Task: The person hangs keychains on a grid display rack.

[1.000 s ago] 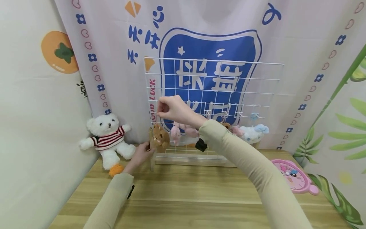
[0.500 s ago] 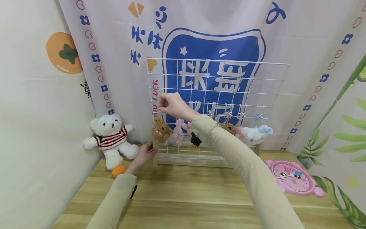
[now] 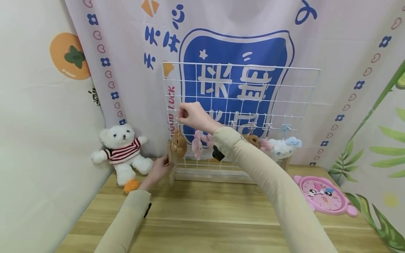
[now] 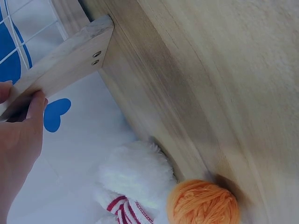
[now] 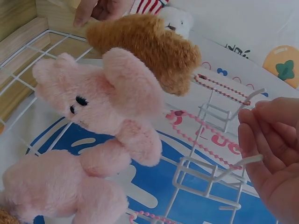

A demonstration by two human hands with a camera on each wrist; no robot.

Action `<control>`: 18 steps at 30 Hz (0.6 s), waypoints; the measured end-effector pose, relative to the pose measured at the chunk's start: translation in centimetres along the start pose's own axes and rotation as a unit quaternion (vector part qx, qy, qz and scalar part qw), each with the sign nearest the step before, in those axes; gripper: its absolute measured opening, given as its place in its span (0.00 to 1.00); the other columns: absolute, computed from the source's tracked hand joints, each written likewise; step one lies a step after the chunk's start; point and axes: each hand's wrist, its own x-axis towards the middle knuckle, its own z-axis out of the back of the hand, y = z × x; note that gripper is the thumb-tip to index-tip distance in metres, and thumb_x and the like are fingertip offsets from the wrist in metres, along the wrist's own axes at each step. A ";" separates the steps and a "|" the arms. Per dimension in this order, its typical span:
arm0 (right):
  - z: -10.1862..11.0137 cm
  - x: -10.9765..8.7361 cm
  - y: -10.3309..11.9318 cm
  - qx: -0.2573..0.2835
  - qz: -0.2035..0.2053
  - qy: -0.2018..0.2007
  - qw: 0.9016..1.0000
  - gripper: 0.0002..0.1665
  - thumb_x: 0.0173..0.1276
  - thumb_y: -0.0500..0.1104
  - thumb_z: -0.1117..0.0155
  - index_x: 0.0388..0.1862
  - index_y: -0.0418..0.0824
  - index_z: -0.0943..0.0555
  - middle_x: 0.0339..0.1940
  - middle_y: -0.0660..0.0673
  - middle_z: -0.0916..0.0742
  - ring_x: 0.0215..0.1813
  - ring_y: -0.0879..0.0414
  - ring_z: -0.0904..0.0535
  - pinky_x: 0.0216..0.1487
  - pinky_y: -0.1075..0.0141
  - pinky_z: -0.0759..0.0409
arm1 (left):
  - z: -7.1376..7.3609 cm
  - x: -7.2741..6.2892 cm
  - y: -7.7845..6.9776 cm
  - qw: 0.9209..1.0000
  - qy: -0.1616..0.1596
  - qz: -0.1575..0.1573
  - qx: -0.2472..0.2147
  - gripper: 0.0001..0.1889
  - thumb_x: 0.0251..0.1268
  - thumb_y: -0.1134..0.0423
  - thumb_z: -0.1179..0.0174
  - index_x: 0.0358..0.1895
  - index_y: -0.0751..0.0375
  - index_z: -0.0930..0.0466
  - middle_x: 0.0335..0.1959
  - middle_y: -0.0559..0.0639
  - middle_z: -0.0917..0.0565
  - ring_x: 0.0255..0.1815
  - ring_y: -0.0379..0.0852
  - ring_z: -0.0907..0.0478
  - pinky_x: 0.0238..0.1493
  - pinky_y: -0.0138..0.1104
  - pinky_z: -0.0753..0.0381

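Observation:
My left hand (image 3: 159, 169) grips the wooden side post (image 4: 60, 63) of a white wire grid stand, fingers on one side and thumb on the other in the left wrist view. A brown plush charm (image 5: 145, 49) hangs at the grid's left end on a red bead chain (image 5: 224, 88). My right hand (image 3: 197, 116) pinches that chain's upper end, thumb and index fingertips right by the hook (image 5: 254, 98). Beside it, a pink plush charm (image 5: 93, 93) hangs by a pink bead chain from another hook (image 5: 210, 182), close to my lower fingers.
A white teddy bear (image 3: 118, 137) in a striped sweater sits left, an orange yarn ball (image 4: 203, 203) at its foot. Further right on the grid (image 3: 240, 67) hang a brown plush (image 3: 253, 140) and a white-blue plush (image 3: 281, 149). A pink clock (image 3: 326, 195) lies at right.
The brown plush has risen from lower by the post to hang higher, then turned edge-on. My right hand has shifted slightly up; my left hand stays on the post.

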 end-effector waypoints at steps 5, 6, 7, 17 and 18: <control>0.7 -0.9 0.2 0.009 0.009 -0.017 1.000 0.02 0.69 0.36 0.37 0.35 0.38 0.21 0.35 0.43 0.13 0.34 0.57 0.21 0.37 0.74 0.21 | -0.2 0.0 -0.1 1.000 0.005 -0.003 -0.004 0.21 0.72 0.68 0.47 0.64 0.74 0.29 0.61 0.74 0.22 0.64 0.67 0.25 0.63 0.54 0.22; 0.8 -1.1 0.3 0.011 0.010 -0.021 1.000 0.02 0.69 0.36 0.37 0.36 0.38 0.21 0.35 0.43 0.13 0.34 0.57 0.21 0.38 0.74 0.21 | -0.2 0.0 -0.1 1.000 0.006 -0.001 -0.007 0.21 0.72 0.69 0.47 0.65 0.74 0.29 0.61 0.74 0.22 0.65 0.67 0.25 0.63 0.54 0.22; 1.0 -1.4 0.3 0.016 0.011 -0.026 0.999 0.02 0.69 0.36 0.36 0.36 0.37 0.20 0.36 0.43 0.13 0.34 0.57 0.20 0.38 0.74 0.20 | -0.2 0.0 0.0 1.000 0.006 -0.002 -0.005 0.21 0.72 0.69 0.47 0.64 0.75 0.29 0.61 0.74 0.22 0.64 0.68 0.25 0.63 0.54 0.22; 3.2 -6.2 0.6 0.051 0.031 -0.071 0.996 0.02 0.68 0.37 0.35 0.36 0.38 0.19 0.36 0.43 0.12 0.36 0.57 0.16 0.41 0.71 0.16 | -0.2 0.0 -0.2 1.000 -0.012 -0.007 0.025 0.14 0.69 0.67 0.45 0.52 0.73 0.22 0.54 0.73 0.18 0.58 0.67 0.20 0.57 0.55 0.19; 3.2 -6.9 0.4 0.055 0.028 -0.074 0.995 0.02 0.68 0.37 0.34 0.36 0.38 0.19 0.36 0.43 0.12 0.37 0.57 0.16 0.42 0.71 0.16 | -0.1 0.0 -0.3 1.000 -0.011 -0.008 0.026 0.14 0.69 0.67 0.46 0.53 0.73 0.23 0.55 0.73 0.18 0.59 0.67 0.21 0.57 0.55 0.19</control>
